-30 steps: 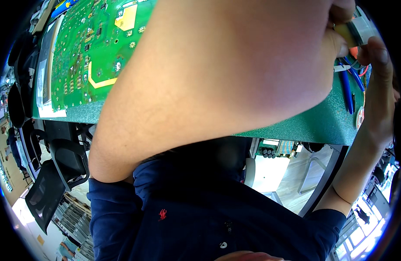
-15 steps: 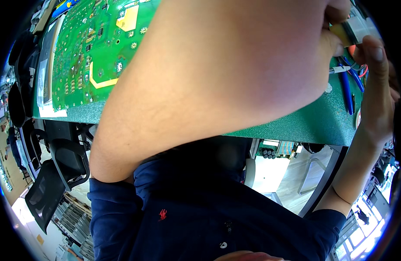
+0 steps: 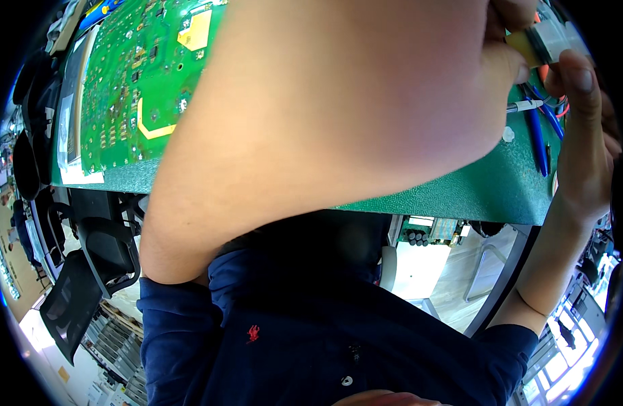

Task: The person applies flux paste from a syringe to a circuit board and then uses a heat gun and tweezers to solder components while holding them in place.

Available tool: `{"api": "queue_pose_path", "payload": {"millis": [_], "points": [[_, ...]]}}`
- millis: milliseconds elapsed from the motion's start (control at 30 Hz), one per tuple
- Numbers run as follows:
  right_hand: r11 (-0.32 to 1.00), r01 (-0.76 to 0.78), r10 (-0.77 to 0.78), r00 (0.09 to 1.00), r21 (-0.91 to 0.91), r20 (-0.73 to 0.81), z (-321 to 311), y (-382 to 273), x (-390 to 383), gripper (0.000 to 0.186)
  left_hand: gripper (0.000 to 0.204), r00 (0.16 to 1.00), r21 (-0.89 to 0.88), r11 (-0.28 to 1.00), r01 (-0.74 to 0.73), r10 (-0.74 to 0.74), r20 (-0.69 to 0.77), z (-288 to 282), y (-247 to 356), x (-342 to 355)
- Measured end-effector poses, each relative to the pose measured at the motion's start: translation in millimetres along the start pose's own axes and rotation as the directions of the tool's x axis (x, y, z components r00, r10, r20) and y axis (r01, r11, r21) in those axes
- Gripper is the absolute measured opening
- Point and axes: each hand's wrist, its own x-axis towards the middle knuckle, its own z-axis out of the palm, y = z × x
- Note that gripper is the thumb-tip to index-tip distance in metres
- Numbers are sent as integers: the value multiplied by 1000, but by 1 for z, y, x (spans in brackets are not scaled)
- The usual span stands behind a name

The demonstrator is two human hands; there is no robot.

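Note:
At the upper right, both my hands meet at what looks like a syringe, with a yellow part, a black band and a translucent section. My left hand reaches across from the left, its thumb and fingers closed round the yellow end. The thumb of my right hand presses along the translucent end; its other fingers are partly hidden at the picture's edge. Under my left forearm lies a large green circuit board, partly covered by the arm.
Blue-handled pliers and a white-and-grey pen-like tool lie below the hands on the green bench mat. A flat panel borders the board's left side. A black office chair stands at the left, and another circuit board sits below bench level.
My left forearm and hand have shifted slightly left, and the syringe has moved a little left with them. Both hands keep their grip.

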Motion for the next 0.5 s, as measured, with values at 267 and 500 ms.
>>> {"api": "queue_pose_path", "payload": {"millis": [267,500], "points": [[999,-13,16,996,31,-83,11,9,-7,42,15,1000,-2,1000,-8,8,-7,-9,1,-7],[998,-59,56,991,-15,-125,13,12,-10,43,15,1000,2,1000,-12,12,-14,-9,1,-8]]}}
